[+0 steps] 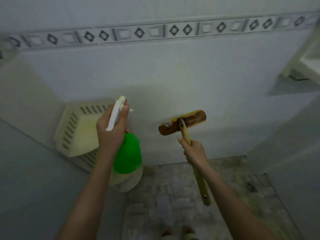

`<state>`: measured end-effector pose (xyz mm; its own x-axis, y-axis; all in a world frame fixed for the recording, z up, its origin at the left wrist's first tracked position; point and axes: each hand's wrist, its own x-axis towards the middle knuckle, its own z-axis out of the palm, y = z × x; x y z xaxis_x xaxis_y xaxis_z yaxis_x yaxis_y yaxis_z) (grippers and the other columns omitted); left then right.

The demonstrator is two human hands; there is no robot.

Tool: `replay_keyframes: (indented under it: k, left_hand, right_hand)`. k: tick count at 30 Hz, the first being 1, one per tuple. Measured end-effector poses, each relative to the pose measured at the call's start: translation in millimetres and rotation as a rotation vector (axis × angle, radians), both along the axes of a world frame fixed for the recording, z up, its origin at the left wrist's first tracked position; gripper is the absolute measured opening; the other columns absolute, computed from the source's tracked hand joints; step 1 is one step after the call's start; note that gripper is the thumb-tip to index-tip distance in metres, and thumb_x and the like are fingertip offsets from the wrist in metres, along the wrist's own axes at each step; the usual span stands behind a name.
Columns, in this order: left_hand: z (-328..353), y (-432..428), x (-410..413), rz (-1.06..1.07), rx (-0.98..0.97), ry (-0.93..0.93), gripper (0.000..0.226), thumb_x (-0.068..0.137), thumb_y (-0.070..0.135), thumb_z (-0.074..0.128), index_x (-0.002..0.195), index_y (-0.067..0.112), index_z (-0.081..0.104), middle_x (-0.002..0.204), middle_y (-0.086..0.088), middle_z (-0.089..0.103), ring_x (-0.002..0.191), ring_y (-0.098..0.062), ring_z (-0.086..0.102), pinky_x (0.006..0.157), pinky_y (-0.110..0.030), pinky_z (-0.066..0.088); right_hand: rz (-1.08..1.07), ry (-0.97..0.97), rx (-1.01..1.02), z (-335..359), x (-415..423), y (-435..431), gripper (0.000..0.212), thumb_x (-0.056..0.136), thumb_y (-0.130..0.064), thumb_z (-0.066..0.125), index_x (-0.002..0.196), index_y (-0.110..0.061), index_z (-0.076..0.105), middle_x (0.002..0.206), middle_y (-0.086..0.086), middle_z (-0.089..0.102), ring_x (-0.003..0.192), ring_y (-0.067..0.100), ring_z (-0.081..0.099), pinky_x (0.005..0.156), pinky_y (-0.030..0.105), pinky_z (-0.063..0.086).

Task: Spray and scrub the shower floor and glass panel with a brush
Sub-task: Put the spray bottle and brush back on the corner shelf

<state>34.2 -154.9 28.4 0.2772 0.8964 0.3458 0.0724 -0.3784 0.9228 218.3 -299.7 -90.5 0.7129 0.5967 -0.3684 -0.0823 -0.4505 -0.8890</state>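
Observation:
My left hand [110,134] grips the neck of a spray bottle [129,153] with a green top, a pale lower body and a white trigger head, its nozzle aimed at the white tiled wall. My right hand [194,152] holds the yellow wooden handle of a brush [183,122]. The brush's brown wooden head rests flat against the wall, bristles facing the tiles. The mottled grey shower floor [173,196] lies below both hands. No glass panel can be made out with certainty.
A cream slotted corner shelf [76,129] is fixed to the wall left of the bottle. A patterned border strip [155,32] runs across the wall higher up. A white ledge or fixture [308,64] juts in at the upper right. My toes [178,232] show at the bottom.

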Motion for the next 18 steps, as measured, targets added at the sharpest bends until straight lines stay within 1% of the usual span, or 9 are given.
replay_keyframes:
  k: [1, 3, 5, 9, 11, 14, 16, 18]
  left_hand:
    - [2, 10, -9, 0.039, -0.006, -0.008, 0.016, 0.102, 0.024, 0.062, 0.115, 0.027, 0.070, 0.073, 0.023, 0.072, 0.044, -0.003, 0.051, 0.048, -0.016, 0.042]
    - [8, 29, -26, 0.104, -0.001, -0.026, 0.016, 0.102, 0.025, 0.061, 0.115, 0.031, 0.068, 0.080, 0.028, 0.072, 0.044, -0.002, 0.050, 0.048, -0.017, 0.042]
    - [15, 47, -37, 0.158, 0.029, -0.043, 0.016, 0.102, 0.025, 0.062, 0.115, 0.034, 0.066, 0.085, 0.029, 0.073, 0.044, -0.002, 0.049, 0.049, -0.018, 0.044]
    - [17, 84, -48, 0.240, 0.084, -0.094, 0.015, 0.100, 0.027, 0.065, 0.108, 0.039, 0.069, 0.077, 0.024, 0.071, 0.046, -0.004, 0.050, 0.050, -0.024, 0.045]
    - [14, 101, -50, 0.273, 0.099, -0.114, 0.016, 0.101, 0.026, 0.064, 0.110, 0.038, 0.069, 0.083, 0.024, 0.073, 0.047, -0.003, 0.052, 0.051, -0.022, 0.046]
    - [7, 121, -48, 0.308, 0.099, -0.142, 0.017, 0.101, 0.024, 0.063, 0.117, 0.029, 0.067, 0.094, 0.018, 0.075, 0.052, -0.001, 0.055, 0.052, -0.018, 0.047]
    - [0, 136, -48, 0.331, 0.105, -0.163, 0.016, 0.101, 0.022, 0.064, 0.115, 0.029, 0.068, 0.095, 0.014, 0.074, 0.054, -0.001, 0.055, 0.053, -0.018, 0.047]
    - [-7, 150, -48, 0.352, 0.110, -0.159, 0.014, 0.100, 0.022, 0.065, 0.109, 0.033, 0.068, 0.092, 0.010, 0.073, 0.052, -0.003, 0.053, 0.052, -0.018, 0.046]
  right_hand:
    - [0.064, 0.022, -0.001, -7, -6, 12, 0.039, 0.086, -0.049, 0.063, 0.072, -0.014, 0.052, 0.053, -0.001, 0.045, 0.038, 0.011, 0.040, 0.040, 0.023, 0.035]
    - [0.179, 0.034, -0.015, -22, -18, 35, 0.039, 0.086, -0.047, 0.065, 0.072, -0.013, 0.049, 0.053, 0.000, 0.044, 0.038, 0.012, 0.040, 0.041, 0.025, 0.036]
    - [0.277, 0.034, -0.033, -39, -28, 56, 0.041, 0.086, -0.046, 0.066, 0.073, -0.011, 0.048, 0.054, 0.002, 0.045, 0.038, 0.014, 0.042, 0.043, 0.027, 0.039]
    - [0.478, 0.010, -0.094, -74, -41, 97, 0.042, 0.087, -0.046, 0.065, 0.072, -0.010, 0.048, 0.053, 0.002, 0.046, 0.040, 0.014, 0.045, 0.047, 0.030, 0.043]
    - [0.580, 0.003, -0.119, -92, -47, 119, 0.042, 0.087, -0.046, 0.064, 0.068, -0.012, 0.046, 0.053, 0.001, 0.046, 0.040, 0.012, 0.045, 0.050, 0.032, 0.042]
    - [0.694, 0.000, -0.179, -110, -53, 147, 0.037, 0.089, -0.042, 0.064, 0.064, -0.019, 0.048, 0.052, -0.004, 0.048, 0.036, 0.003, 0.046, 0.048, 0.025, 0.040]
    - [0.793, 0.013, -0.206, -124, -58, 169, 0.040, 0.088, -0.043, 0.065, 0.065, -0.016, 0.047, 0.049, -0.002, 0.047, 0.031, 0.004, 0.044, 0.047, 0.025, 0.040]
    - [0.902, 0.016, -0.233, -139, -63, 189, 0.043, 0.086, -0.045, 0.066, 0.068, -0.010, 0.048, 0.048, 0.001, 0.046, 0.032, 0.008, 0.044, 0.045, 0.025, 0.040]
